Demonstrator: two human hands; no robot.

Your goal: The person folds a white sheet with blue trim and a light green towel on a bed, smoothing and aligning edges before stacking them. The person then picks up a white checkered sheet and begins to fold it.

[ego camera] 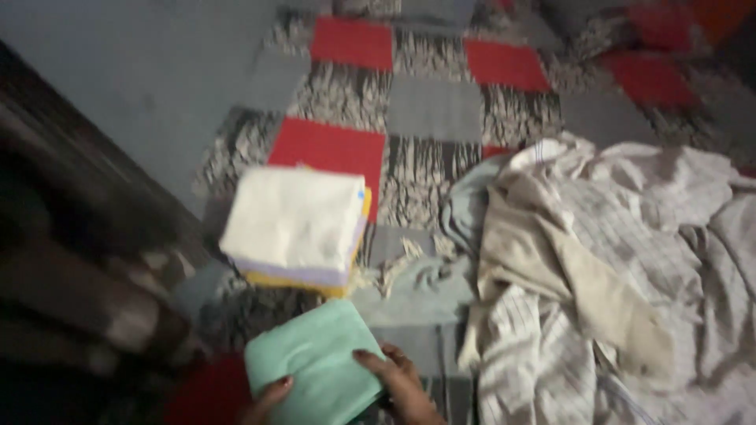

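Note:
A folded mint-green cloth (315, 358) is held low in the frame. My left hand (272, 393) grips its near left edge and my right hand (398, 378) lies on its right side with fingers over the top. Just beyond it sits a stack of folded cloths (295, 224), white on top with lilac and yellow layers beneath. The picture is blurred.
A heap of unfolded pale, checked and beige clothes (606, 275) covers the right side. Everything rests on a patterned bedspread (433, 110) of red, grey and zebra squares. A grey wall (142, 71) and a dark wooden edge (71, 236) run along the left.

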